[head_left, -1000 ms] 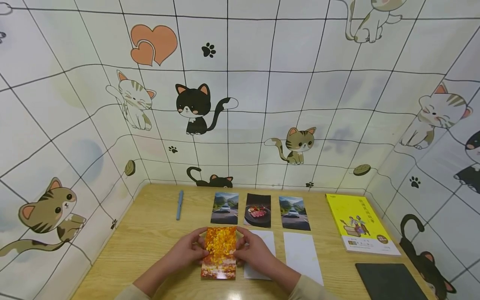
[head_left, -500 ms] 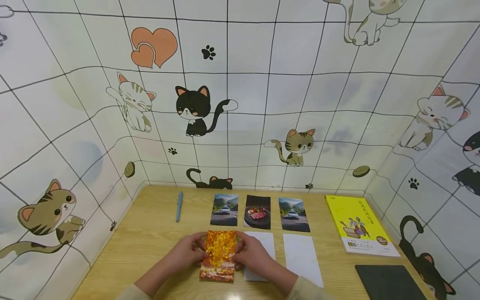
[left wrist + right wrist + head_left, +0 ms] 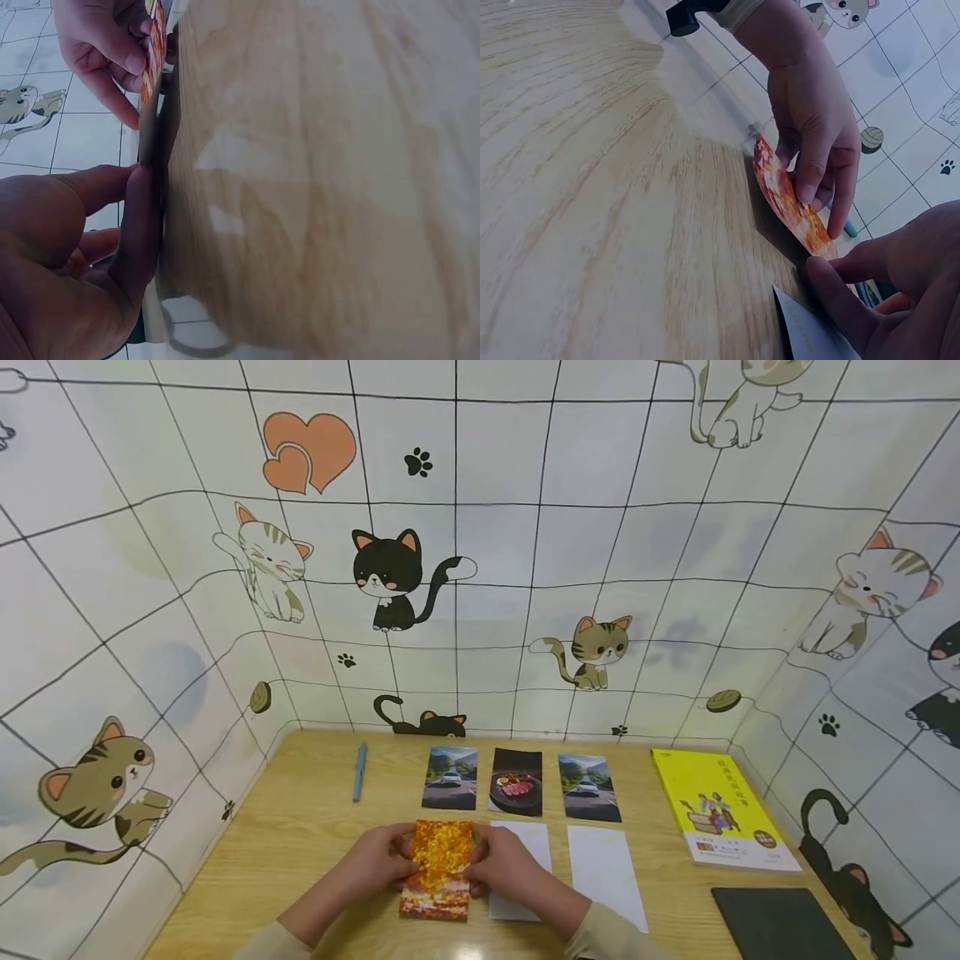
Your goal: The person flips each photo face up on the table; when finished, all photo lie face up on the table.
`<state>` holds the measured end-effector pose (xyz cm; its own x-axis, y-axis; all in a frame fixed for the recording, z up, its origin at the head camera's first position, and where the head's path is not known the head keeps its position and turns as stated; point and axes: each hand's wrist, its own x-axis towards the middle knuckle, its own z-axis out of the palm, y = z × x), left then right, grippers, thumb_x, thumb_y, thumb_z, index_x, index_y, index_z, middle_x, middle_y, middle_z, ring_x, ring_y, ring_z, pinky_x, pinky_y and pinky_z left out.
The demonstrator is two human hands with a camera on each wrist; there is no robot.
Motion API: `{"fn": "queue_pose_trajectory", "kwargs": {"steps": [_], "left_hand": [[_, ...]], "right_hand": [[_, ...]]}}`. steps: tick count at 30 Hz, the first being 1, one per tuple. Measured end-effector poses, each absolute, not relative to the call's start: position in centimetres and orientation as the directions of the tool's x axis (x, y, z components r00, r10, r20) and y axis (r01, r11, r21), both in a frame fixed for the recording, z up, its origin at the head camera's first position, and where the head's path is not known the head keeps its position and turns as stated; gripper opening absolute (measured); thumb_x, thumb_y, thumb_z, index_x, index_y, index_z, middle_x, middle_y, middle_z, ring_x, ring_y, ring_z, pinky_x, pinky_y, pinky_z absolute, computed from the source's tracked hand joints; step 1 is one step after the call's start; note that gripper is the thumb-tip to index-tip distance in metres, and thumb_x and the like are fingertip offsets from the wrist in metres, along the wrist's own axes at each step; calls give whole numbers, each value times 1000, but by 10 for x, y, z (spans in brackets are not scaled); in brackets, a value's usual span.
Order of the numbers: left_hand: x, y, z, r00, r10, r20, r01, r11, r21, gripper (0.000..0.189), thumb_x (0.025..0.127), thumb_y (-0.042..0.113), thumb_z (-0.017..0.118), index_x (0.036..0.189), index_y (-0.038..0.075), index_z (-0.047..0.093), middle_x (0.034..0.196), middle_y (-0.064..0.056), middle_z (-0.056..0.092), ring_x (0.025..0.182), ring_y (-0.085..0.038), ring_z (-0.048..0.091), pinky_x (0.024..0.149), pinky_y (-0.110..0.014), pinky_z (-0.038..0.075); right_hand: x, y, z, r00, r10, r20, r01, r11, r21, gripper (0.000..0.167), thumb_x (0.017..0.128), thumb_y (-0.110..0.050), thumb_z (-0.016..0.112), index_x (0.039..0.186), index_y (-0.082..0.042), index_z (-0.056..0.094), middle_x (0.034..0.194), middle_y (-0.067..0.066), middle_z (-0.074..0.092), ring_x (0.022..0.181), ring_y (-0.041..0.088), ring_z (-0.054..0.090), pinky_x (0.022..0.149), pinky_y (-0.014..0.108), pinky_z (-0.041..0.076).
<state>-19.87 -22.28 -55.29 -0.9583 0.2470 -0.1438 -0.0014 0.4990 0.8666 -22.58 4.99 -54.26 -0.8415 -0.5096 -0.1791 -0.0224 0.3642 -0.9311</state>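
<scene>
Both hands hold a glossy orange-and-gold photo card (image 3: 437, 870) upright in front of the body. The left hand (image 3: 377, 862) pinches its left edge between thumb and fingers. On the opposite edge, the right hand (image 3: 508, 862) has the same kind of pinch. Seen from the right wrist, the card (image 3: 787, 196) is slightly bowed and close over the table. Beneath the right hand lies a white-backed card (image 3: 517, 906), partly covered by that hand and forearm. A second white-backed card (image 3: 606, 872) lies to its right.
Behind the hands, a row holds a car photo card (image 3: 450, 777), a food photo card (image 3: 516, 782) and another car photo card (image 3: 588, 787). A blue pen (image 3: 359, 772) lies back left. At right are a yellow book (image 3: 716, 806) and a dark flat pad (image 3: 780, 922).
The photo card has shifted slightly toward the person and leans a little, and the bright glare at its lower edge has gone. Both hands keep their grip.
</scene>
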Motion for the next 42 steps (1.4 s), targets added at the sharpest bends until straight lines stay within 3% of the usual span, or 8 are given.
{"fn": "queue_pose_trajectory", "kwargs": {"steps": [14, 30, 42], "left_hand": [[-199, -215, -547, -973, 205, -102, 48, 618, 785, 71, 91, 3, 88, 152, -12, 56, 94, -2, 67, 76, -18, 58, 62, -28, 47], [-196, -214, -547, -980, 198, -29, 112, 661, 742, 72, 86, 6, 93, 148, -11, 61, 90, 1, 65, 76, -16, 55, 70, -30, 48], [-197, -217, -552, -979, 197, -47, 93, 639, 763, 74, 88, 12, 93, 150, -8, 60, 92, 0, 65, 77, -17, 56, 71, -31, 47]], "right_hand": [[-227, 52, -538, -835, -515, -191, -38, 402, -915, 81, 93, 5, 83, 161, 16, 41, 88, 9, 72, 65, 26, 77, 64, 38, 65], [-227, 52, -535, -822, -540, -179, -76, 417, -906, 79, 93, 5, 83, 159, 18, 42, 83, 7, 72, 62, 26, 76, 64, 37, 65], [-227, 53, -537, -836, -520, -177, -67, 418, -906, 79, 94, 4, 84, 159, 17, 42, 84, 7, 72, 62, 23, 75, 63, 35, 64]]}}
